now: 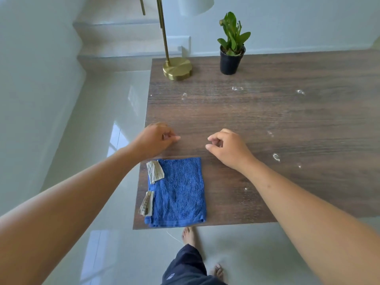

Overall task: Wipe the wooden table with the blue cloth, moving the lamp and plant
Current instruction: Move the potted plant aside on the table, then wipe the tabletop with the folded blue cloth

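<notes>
I look down at a dark wooden counter (267, 124). My left hand (153, 139) and right hand (228, 149) hover side by side above it, fingers loosely curled and holding nothing. The folded blue cloth (178, 192) lies flat just below them at the counter's near left corner. At the far edge stand a brass lamp (177, 67) and, to its right, a potted plant (231, 52). Pale smudges, possibly dust, dot the wood.

Glossy pale floor (86, 140) tiles mirror bright window light at left. Pale walls (298, 21) with a white skirting (287, 50) run behind. Wood-topped steps (115, 27) climb at the far left corner.
</notes>
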{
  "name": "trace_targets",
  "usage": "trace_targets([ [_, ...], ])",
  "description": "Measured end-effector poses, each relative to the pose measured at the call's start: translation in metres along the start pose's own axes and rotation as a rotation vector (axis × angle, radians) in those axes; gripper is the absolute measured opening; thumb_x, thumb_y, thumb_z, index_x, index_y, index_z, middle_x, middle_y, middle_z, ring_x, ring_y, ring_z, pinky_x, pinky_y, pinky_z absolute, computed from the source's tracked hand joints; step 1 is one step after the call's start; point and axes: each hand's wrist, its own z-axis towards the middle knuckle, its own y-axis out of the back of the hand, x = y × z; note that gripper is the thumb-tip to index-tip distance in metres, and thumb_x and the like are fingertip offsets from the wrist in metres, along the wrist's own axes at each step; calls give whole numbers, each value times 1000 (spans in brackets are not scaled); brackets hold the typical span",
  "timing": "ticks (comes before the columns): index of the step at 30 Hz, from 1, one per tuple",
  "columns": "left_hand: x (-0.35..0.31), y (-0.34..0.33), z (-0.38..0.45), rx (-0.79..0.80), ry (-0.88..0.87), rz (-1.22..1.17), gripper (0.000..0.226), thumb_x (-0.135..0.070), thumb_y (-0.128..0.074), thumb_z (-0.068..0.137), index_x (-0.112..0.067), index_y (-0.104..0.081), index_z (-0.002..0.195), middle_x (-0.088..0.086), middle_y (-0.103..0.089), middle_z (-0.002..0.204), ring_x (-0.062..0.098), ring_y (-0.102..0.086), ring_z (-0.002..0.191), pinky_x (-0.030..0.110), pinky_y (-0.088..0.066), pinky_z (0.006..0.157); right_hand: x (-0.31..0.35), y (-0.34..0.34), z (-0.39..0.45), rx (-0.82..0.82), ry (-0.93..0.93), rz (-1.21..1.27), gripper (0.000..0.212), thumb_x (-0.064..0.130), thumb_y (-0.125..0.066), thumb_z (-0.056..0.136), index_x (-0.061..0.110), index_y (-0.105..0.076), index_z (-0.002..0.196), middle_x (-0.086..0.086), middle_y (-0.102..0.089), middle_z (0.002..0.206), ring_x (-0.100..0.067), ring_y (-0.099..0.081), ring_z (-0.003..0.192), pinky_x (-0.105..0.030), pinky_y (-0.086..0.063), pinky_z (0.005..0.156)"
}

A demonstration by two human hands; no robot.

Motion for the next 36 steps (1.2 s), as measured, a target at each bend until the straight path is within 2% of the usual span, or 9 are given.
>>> trace_targets([
  [3, 3, 3, -21, 60, 39, -5, 37, -57, -63, 86, -20, -68, 88, -11, -61, 84, 5, -58, 76, 20, -44, 66, 9, -2, -10, 52, 5, -21, 13, 30, -70, 90, 18, -71, 93, 8, -59, 94, -2, -55, 82, -16, -38, 71],
  [7, 3, 8, -40, 223, 92, 10, 43, -70, -72, 68, -32, -66, 88, -11, -66, 83, 5, -62, 76, 24, -52, 71, 18, -7, -14, 124, 7, -98, 22, 42, -72, 86, 21, -70, 81, 10, -59, 90, -2, -54, 81, -19, -38, 68],
  [12, 0, 4, -47, 201, 93, -9, 47, -59, -86, 62, -27, -66, 91, -11, -62, 89, 5, -58, 81, 20, -44, 70, 19, -15, -16, 143, 13, -169, 25, 48, -77, 80, 24, -70, 77, 12, -58, 82, -8, -54, 84, -29, -46, 74],
  [15, -2, 0, -44, 194, 114, -35, 45, -49, -89, 64, -21, -67, 91, -7, -62, 91, 9, -57, 82, 20, -45, 69, 18, -18, -17, 143, -24, -147, 20, 43, -79, 79, 26, -68, 77, 13, -60, 75, -6, -56, 73, -27, -44, 66],
  [19, -5, -3, -34, 264, 128, 5, 36, -42, -88, 69, -21, -65, 87, -6, -62, 82, 4, -52, 69, 20, -37, 58, 23, -19, -17, 181, -31, -149, 14, 31, -73, 85, 24, -67, 74, 12, -63, 68, -6, -58, 65, -28, -48, 63],
  [23, -11, -4, -11, 220, 107, 18, 34, -47, -84, 74, -24, -61, 84, -9, -62, 82, 6, -54, 73, 23, -39, 61, 21, -2, -5, 116, -49, -161, 16, 26, -69, 87, 22, -67, 72, 5, -68, 68, -14, -63, 65, -28, -50, 60],
  [28, -33, -18, 38, 166, 68, -19, 35, -47, -83, 74, -22, -63, 86, -8, -62, 88, 10, -56, 80, 27, -46, 67, 2, 33, 18, 44, -123, -203, 16, 26, -68, 88, 24, -65, 71, 7, -67, 69, -13, -64, 67, -29, -52, 62],
  [31, -48, -26, 68, 174, 45, -59, 35, -44, -85, 73, -19, -64, 86, -7, -64, 87, 10, -55, 78, 25, -43, 64, -13, 52, 29, 8, -170, -210, 14, 27, -69, 87, 24, -66, 73, 8, -68, 72, -12, -64, 68, -33, -55, 65],
  [36, -78, -37, 120, 224, -49, -61, 33, -43, -86, 72, -22, -64, 85, -8, -64, 85, 9, -55, 77, 26, -43, 64, -47, 81, 36, -84, -238, -218, 14, 26, -70, 89, 20, -67, 76, 11, -64, 76, -4, -55, 73, -28, -46, 64],
])
